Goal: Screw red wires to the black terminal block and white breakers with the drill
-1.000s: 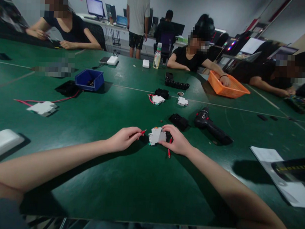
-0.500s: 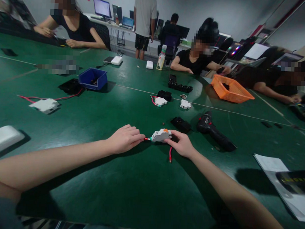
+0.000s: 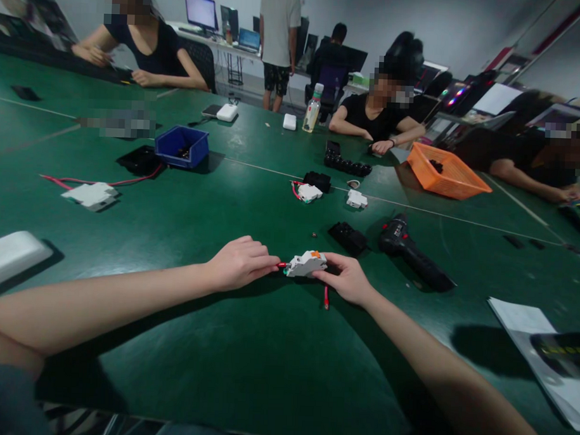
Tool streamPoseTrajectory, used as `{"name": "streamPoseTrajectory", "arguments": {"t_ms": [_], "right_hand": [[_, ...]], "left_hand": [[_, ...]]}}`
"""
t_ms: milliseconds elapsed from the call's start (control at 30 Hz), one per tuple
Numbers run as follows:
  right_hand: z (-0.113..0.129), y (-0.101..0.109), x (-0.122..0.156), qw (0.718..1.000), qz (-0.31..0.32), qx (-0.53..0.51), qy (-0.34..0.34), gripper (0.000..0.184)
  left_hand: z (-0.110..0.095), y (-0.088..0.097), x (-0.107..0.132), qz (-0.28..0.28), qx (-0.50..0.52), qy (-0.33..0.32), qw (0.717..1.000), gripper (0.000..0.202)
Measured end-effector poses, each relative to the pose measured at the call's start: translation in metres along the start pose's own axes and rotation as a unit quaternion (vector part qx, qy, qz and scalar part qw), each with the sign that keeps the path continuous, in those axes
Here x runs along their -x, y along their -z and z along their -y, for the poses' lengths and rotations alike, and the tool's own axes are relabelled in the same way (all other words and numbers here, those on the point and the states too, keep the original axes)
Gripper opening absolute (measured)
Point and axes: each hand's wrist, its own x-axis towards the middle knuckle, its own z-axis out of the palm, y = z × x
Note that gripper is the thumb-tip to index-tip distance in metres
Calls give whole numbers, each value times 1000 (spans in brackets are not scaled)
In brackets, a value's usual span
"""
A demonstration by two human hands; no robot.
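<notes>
My right hand (image 3: 349,280) grips a white circuit breaker (image 3: 303,265) with an orange switch lever, holding it by its right end just above the green table (image 3: 247,355). Between the thumb and fingers of my left hand (image 3: 243,264) is a red wire (image 3: 282,265). Its tip meets the breaker's left end; how deep it sits I cannot tell. Below my right fingers hangs another red wire end (image 3: 326,299). A black housing (image 3: 348,238) and a tiny screw-like piece (image 3: 314,235) lie just beyond the breaker.
A black cordless drill (image 3: 412,250) lies to the right, near papers (image 3: 528,334). Other breakers (image 3: 91,196) lie left and farther back. A blue bin (image 3: 197,152) and an orange basket (image 3: 444,175) stand across the table, where co-workers sit.
The bare metal tip that showed between the red wire and the breaker is now mostly out of sight, the wire closer in. A co-worker's hand across the table has moved down and left.
</notes>
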Motion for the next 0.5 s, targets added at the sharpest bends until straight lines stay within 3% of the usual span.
{"name": "streamPoseTrajectory", "arguments": {"t_ms": [500], "right_hand": [[-1, 0, 2, 1000, -2, 14, 17, 38]], "left_hand": [[2, -2, 1, 7, 23, 2, 1000, 31]]}}
